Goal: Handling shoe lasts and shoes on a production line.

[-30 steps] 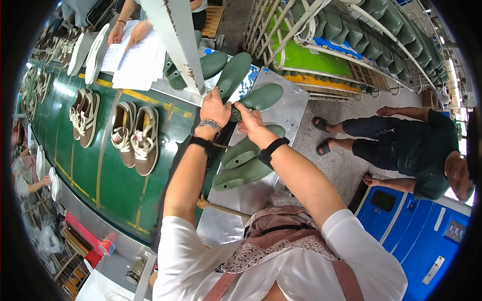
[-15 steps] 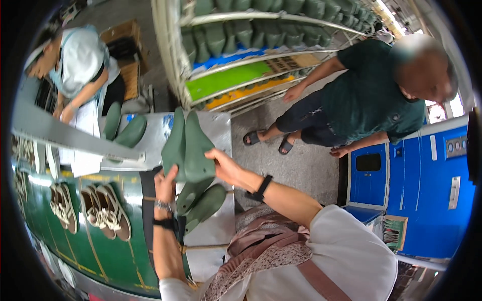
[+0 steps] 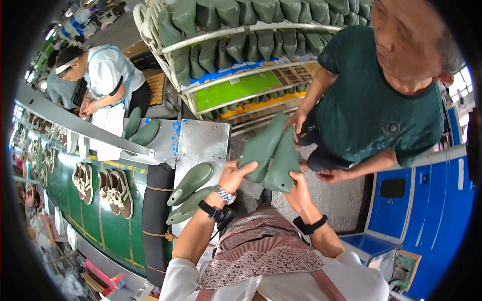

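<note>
A pair of dark green shoe lasts is held up side by side in front of me, heel ends toward me and toes pointing away. My left hand [image 3: 235, 176] grips the left shoe last [image 3: 262, 150], thumb on top. My right hand [image 3: 299, 193] is closed on the heel end of the right shoe last [image 3: 282, 164]. A co-worker's hand [image 3: 299, 122] is close to the toes; I cannot tell whether it touches them. On the metal table [image 3: 201, 136] to my left lie a green shoe last [image 3: 193, 181] and another shoe last [image 3: 190, 205].
The co-worker [image 3: 376, 95] stands across from me at right. A rack [image 3: 228, 37] of green lasts is behind. At left, a green conveyor [image 3: 75, 210] carries brown shoes [image 3: 119, 193] beside a black padded roll [image 3: 158, 220]. Another worker [image 3: 108, 75] is far left; blue cabinets [image 3: 396, 200] stand right.
Both my hands have swung right with the two lasts, from over the metal table to in front of the co-worker. The co-worker has come nearer, one hand reaching toward the toes.
</note>
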Motion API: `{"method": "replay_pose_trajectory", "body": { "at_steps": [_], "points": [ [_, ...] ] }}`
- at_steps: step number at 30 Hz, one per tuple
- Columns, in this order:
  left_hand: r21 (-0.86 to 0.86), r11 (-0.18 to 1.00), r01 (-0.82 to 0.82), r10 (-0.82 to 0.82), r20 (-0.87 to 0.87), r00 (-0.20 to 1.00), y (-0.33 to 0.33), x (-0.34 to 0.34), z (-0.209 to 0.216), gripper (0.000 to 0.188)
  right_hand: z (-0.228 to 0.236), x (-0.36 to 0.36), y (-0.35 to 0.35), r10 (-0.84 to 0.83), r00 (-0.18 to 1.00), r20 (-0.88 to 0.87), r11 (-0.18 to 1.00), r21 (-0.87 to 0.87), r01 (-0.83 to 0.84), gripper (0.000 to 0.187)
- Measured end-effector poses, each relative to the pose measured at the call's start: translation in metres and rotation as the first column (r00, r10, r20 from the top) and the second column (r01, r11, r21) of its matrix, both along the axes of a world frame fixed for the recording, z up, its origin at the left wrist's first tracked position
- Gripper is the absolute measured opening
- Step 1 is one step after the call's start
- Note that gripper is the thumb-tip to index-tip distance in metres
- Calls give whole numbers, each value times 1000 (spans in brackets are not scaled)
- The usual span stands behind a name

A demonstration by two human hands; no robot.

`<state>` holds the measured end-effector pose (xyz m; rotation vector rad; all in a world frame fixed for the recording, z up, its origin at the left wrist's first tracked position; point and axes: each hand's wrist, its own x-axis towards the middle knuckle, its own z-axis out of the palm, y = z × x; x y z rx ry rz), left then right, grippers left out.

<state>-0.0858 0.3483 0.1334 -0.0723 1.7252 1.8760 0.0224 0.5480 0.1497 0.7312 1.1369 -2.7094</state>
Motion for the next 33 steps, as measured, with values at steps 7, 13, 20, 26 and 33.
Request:
{"method": "replay_pose_trajectory", "body": {
  "at_steps": [7, 13, 20, 26, 33],
  "points": [
    [-361, 918, 162, -230, -154, 961, 87, 6, 18, 60, 14, 26, 65, -79, 985, -156, 996, -51, 72, 65],
    [-125, 968, 218, -231, -101, 968, 130, 9, -3, 49, 20, 34, 84, -208, 978, 33, 978, -12, 209, 72],
    [-157, 972, 174, -196, -135, 971, 144, 0, -13, 46, 35, 24, 92, -150, 988, -23, 988, -29, 150, 69],
    [-122, 986, 112, -117, -40, 992, 159, -4, -23, 40, 34, 16, 91, -236, 970, 50, 971, 47, 234, 66],
    [66, 993, 96, -96, 7, 995, 131, -6, -33, 35, 13, -7, 82, -241, 971, 10, 970, 49, 240, 66]
  ]
}}
